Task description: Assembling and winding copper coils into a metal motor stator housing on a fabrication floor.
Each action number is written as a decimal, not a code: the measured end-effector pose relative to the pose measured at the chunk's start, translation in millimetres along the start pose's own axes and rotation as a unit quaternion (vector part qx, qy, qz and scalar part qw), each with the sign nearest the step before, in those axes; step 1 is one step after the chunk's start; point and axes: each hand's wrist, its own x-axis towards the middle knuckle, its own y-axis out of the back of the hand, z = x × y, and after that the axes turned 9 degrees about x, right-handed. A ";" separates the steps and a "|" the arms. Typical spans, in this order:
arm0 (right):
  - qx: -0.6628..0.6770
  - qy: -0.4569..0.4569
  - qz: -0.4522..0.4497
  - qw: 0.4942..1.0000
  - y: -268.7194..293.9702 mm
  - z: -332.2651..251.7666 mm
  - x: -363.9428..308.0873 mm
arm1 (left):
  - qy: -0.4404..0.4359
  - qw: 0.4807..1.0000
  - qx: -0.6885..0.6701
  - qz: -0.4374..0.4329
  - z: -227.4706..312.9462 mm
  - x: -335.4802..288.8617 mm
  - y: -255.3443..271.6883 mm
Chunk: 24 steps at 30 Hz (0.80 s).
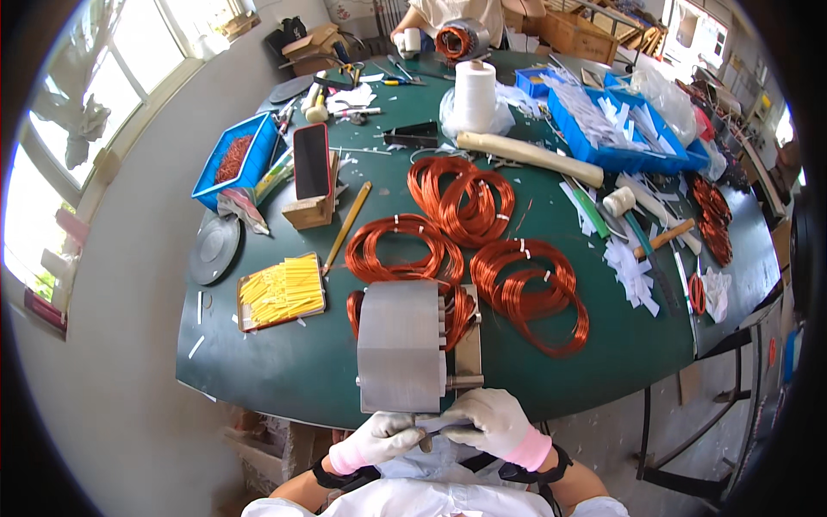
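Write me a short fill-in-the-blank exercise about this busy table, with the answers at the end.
1. The left hand and right hand both wear white ____.
2. The wire coils lie on a table coloured ____.
3. In the picture, the yellow strips lie to the ____ of the grey metal core.
4. The large bin of white strips is coloured ____.

Missing words: gloves; green; left; blue.

From the wearer's head, one wide fisheye view looks down and forward; the left hand and right hand show close at bottom centre, the green table fills the middle, and a window stands farther off, upper left
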 end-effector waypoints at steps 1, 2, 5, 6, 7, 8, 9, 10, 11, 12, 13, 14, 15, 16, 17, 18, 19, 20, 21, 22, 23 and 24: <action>-0.002 0.011 -0.003 1.000 -1.9 0.4 1.1 | -0.034 0.999 0.001 0.010 -5.0 0.3 -1.0; 0.004 -0.014 -0.002 1.000 -1.8 -1.6 -0.7 | -0.024 1.000 -0.009 0.007 -2.9 1.4 -1.5; 0.013 -0.034 0.008 0.999 -1.4 -6.2 -1.2 | -0.002 1.000 -0.008 0.000 3.8 1.5 0.6; 0.019 -0.042 0.013 0.999 -2.1 -6.1 -1.7 | 0.016 0.999 -0.027 -0.007 6.5 1.7 0.7; 0.026 -0.051 0.018 0.998 -2.1 -6.2 -1.2 | 0.014 1.000 -0.025 -0.006 7.2 1.5 1.4; 0.025 -0.039 0.031 0.998 -2.6 -7.2 0.7 | 0.017 0.999 -0.031 -0.009 7.1 0.8 2.4; 0.021 -0.040 0.035 0.998 -2.8 -6.7 1.7 | 0.020 0.999 -0.037 -0.017 8.0 2.2 3.6; 0.024 -0.035 0.038 0.998 -3.3 -5.5 1.9 | 0.010 0.998 -0.063 -0.017 10.8 3.2 3.9; 0.027 -0.030 0.042 0.998 -3.8 -5.1 1.9 | 0.009 0.998 -0.061 -0.024 12.1 3.5 5.2; 0.022 -0.034 0.048 0.998 -3.4 -5.2 2.2 | 0.020 0.997 -0.071 -0.023 12.3 3.6 6.9; 0.014 -0.031 0.045 0.998 -2.4 -5.4 2.6 | 0.031 0.996 -0.080 -0.023 12.0 5.0 7.7; 0.007 -0.027 0.042 0.999 -1.9 -6.2 2.9 | 0.030 0.996 -0.077 -0.030 11.5 5.5 6.9; 0.002 -0.030 0.050 0.998 -2.0 -6.1 3.2 | 0.012 0.997 -0.080 -0.015 10.0 6.0 5.6; 0.011 -0.033 0.042 0.998 -2.0 -5.5 3.7 | -0.007 0.997 -0.083 -0.001 8.9 6.8 4.5; 0.019 -0.037 0.035 0.999 -1.7 -4.5 3.2 | -0.009 0.997 -0.081 -0.012 8.5 7.5 3.2; 0.033 -0.052 0.029 0.998 -1.1 -4.4 2.1 | -0.004 0.996 -0.090 -0.005 9.1 7.5 2.5; 0.026 -0.057 0.039 0.997 -0.9 -3.4 1.7 | 0.001 0.995 -0.099 0.002 7.7 8.6 2.6; 0.051 -0.067 0.041 0.996 -1.5 -3.9 -0.3 | 0.025 0.998 -0.065 0.007 3.1 8.2 3.0; 0.076 -0.078 0.045 0.993 -2.2 -4.8 -2.5 | 0.022 0.998 -0.060 -0.014 -5.3 6.3 4.3; 0.113 -0.107 0.037 0.987 -1.9 -6.5 -3.3 | -0.001 0.999 -0.044 -0.007 -14.7 4.5 6.7; 0.110 -0.111 0.045 0.987 -5.1 -5.8 -2.3 | -0.023 0.999 -0.032 0.011 -17.4 3.8 7.0; 0.134 -0.105 0.043 0.985 -8.3 -5.4 -0.7 | -0.130 0.990 -0.018 0.048 -19.4 7.1 1.7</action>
